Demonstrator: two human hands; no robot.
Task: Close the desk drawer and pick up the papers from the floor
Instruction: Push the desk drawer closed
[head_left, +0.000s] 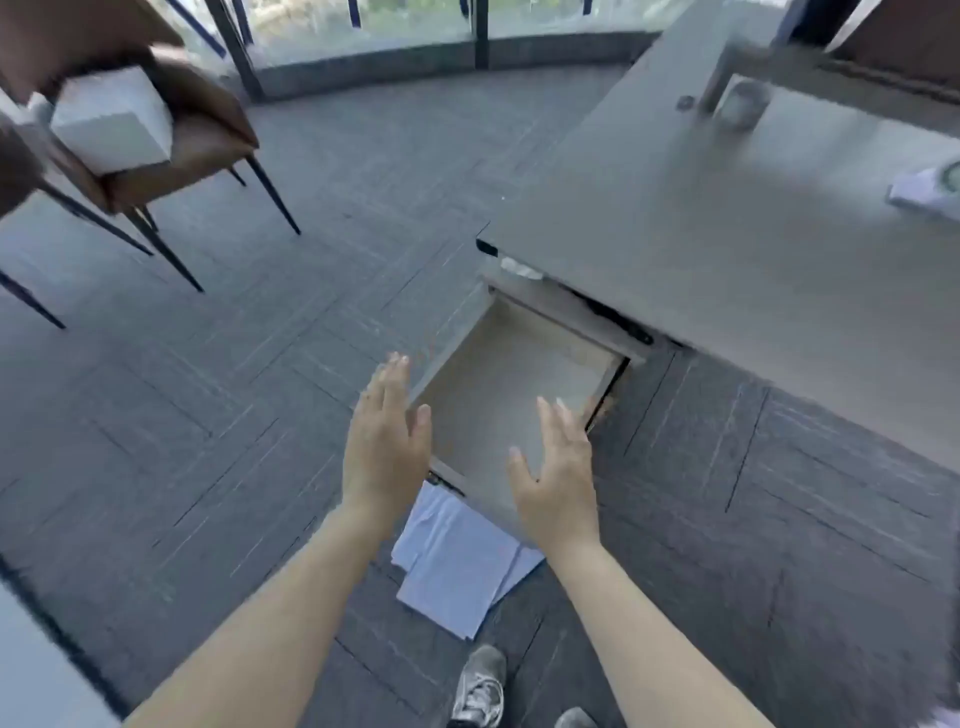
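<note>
The desk drawer (498, 384) stands pulled far out from under the grey desk (701, 218), and its pale inside looks empty. Several white papers (457, 561) lie on the carpet just below the drawer's front. My left hand (387, 441) hovers open over the drawer's front left corner, fingers spread. Over the drawer's front right part, my right hand (558, 467) is held open too. Neither hand holds anything.
A brown chair (171, 135) with a white box (111, 122) on its seat stands at the back left. A glass (743, 104) and some paper (924, 192) sit on the desk. My shoes (480, 686) are just behind the papers. Dark carpet (208, 415) surrounds the drawer.
</note>
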